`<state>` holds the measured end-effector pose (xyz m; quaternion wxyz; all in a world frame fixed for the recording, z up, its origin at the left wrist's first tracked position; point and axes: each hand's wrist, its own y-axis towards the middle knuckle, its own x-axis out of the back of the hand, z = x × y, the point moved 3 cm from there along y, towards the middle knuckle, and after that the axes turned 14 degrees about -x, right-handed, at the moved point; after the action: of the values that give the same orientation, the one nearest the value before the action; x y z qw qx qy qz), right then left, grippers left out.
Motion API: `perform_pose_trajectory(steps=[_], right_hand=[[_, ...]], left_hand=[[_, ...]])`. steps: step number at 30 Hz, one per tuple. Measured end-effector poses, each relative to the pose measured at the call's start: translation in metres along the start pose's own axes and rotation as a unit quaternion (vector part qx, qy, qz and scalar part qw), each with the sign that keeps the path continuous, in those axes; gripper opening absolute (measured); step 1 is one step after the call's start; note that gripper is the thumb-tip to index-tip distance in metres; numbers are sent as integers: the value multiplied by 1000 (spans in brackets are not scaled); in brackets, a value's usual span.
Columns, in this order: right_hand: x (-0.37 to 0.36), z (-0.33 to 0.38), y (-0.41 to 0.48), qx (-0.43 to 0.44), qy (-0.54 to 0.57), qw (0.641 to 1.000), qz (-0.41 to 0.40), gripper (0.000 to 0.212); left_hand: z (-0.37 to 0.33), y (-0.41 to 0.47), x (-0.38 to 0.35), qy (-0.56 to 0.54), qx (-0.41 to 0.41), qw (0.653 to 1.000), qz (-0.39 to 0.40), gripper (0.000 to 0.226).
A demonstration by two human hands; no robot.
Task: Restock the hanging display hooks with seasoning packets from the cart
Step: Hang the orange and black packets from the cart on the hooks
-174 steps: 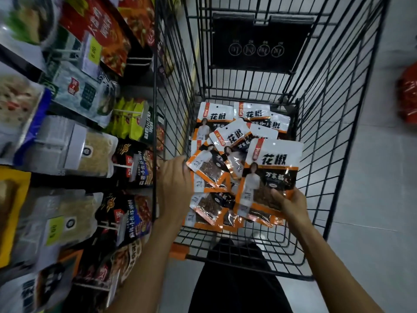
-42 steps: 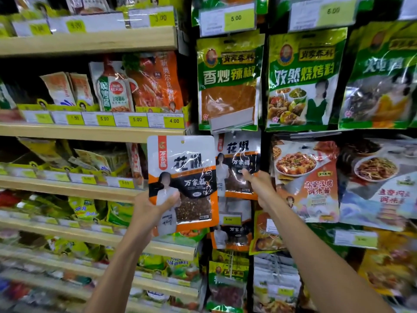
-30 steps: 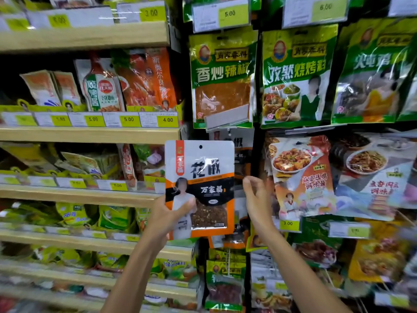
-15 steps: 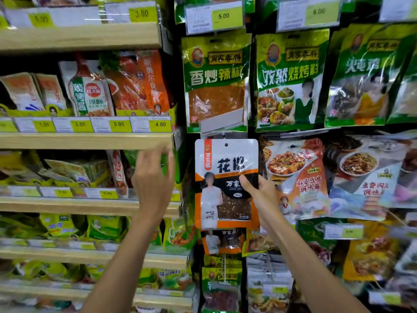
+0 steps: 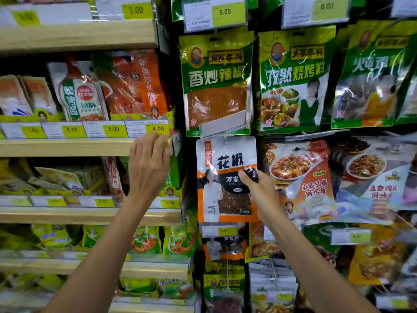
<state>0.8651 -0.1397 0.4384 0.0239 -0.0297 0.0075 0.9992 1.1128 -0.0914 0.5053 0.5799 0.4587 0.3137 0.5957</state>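
Packet (image 5: 225, 159): white top, orange border, dark band, clear window showing reddish-brown spice. It is held upright and flat, facing out, in the peg column just right of the wooden shelving. Its top edge sits right under a grey tag strip (image 5: 222, 124), and a small punch hole shows near that edge. Cannot tell whether the hole is on a hook; the strip hides it.

Right hand (image 5: 259, 190) grasps the packet at its right edge, about mid-height. The thumb (image 5: 244, 177) presses on the front over the dark band. The other fingers are behind the packet, out of sight. The forearm comes up from lower right.

Left hand (image 5: 149, 163) holds nothing. Its fingers are fairly straight, tips laid on the front lip of a shelf (image 5: 67, 146) at its right end, just below the 4.00 tag (image 5: 158, 128). It is near the packet but not touching it.

Around:
- Directly above the packet is a green chilli pouch (image 5: 215, 82), with a 5.00 label (image 5: 215, 15) over it.
- Right of that is a green barbecue pouch (image 5: 293, 82).
- Just right of the packet, partly behind the right hand, is an orange tofu-sauce pouch (image 5: 302, 177).
- Directly below are a yellow price label (image 5: 222, 231) and a second packet (image 5: 225, 247) of the same design, mostly in shade.
- On the shelf above the left hand, orange sachets (image 5: 133, 86) stand behind the price strip.
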Motion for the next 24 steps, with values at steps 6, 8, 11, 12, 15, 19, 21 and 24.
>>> perform_pose_trajectory(steps=[6, 8, 11, 12, 15, 19, 21, 24], right_hand=[[-12, -1, 25, -7, -22, 999, -30, 12], [-17, -2, 35, -10, -28, 998, -47, 13], [-24, -1, 51, -6, -46, 996, -77, 11], [-25, -1, 56, -6, -52, 995, -86, 12], [-28, 3, 67, -11, -79, 991, -105, 27], [-27, 4, 70, -29, -170, 978, -115, 39], [-24, 3, 60, -26, -210, 969, -124, 43], [-16, -1, 31, 6, -235, 960, -152, 46]], left_hand=[[7, -7, 0, -3, -30, 1000, 6, 28], [8, -7, 0, -7, -33, 999, 10, 29], [9, -7, 0, -10, -34, 999, 17, 30], [9, -7, 0, -11, -33, 999, 18, 30], [8, -6, 1, -16, -27, 999, 24, 29], [5, -4, 5, -21, -13, 999, 32, 28], [2, -4, 8, -15, -1, 999, 29, 29], [-11, -4, 14, -19, 7, 1000, 11, 31]])
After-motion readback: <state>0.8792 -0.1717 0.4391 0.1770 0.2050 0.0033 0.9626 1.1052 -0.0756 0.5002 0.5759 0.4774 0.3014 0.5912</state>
